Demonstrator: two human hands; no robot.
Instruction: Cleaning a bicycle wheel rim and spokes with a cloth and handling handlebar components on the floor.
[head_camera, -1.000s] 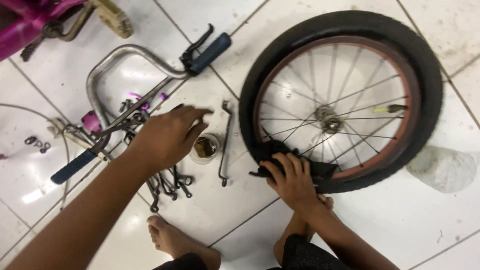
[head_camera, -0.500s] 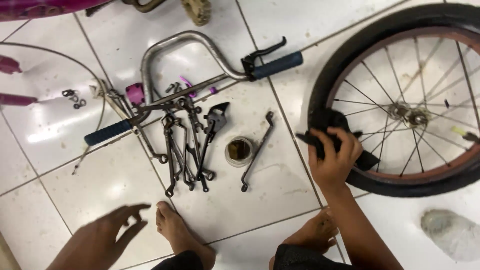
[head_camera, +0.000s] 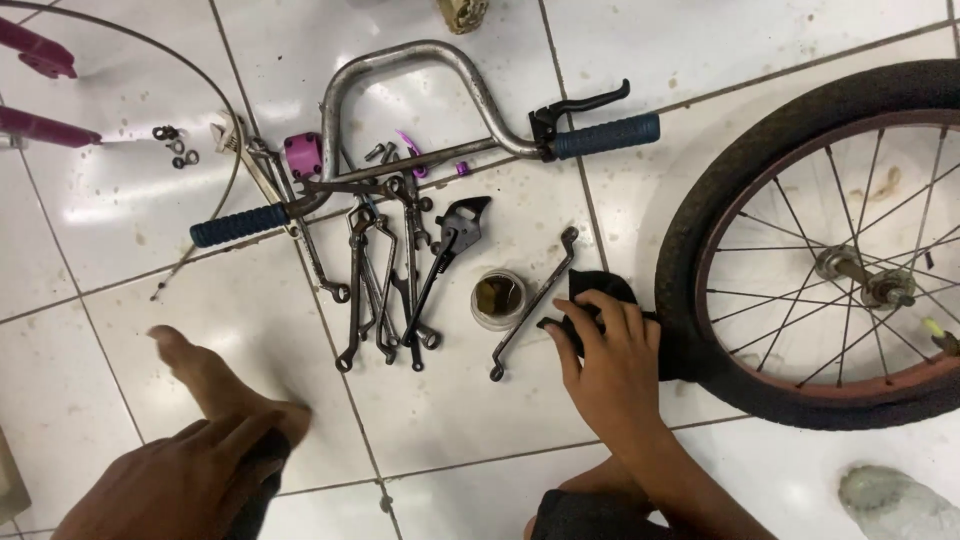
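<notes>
Nearest me, left of the bicycle wheel (head_camera: 830, 250), my left hand (head_camera: 175, 480) rests over my leg, fingers loosely spread and holding nothing. Just beside the tyre, my right hand (head_camera: 610, 360) presses on a black rag (head_camera: 600, 290), fingers curled onto it. Left of the rag lie a bent spanner (head_camera: 530, 305), a small tin (head_camera: 498, 298), then a cluster of wrenches (head_camera: 385, 290). Beyond these lies the handlebar (head_camera: 420, 60).

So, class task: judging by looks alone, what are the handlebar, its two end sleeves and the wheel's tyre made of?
Handlebar: likely steel, dull grey and speckled, with faint reflections. End sleeves: probably rubber or foam, matte dark blue with a ribbed look. Tyre: black rubber, matte and dusty, no shine.
</notes>
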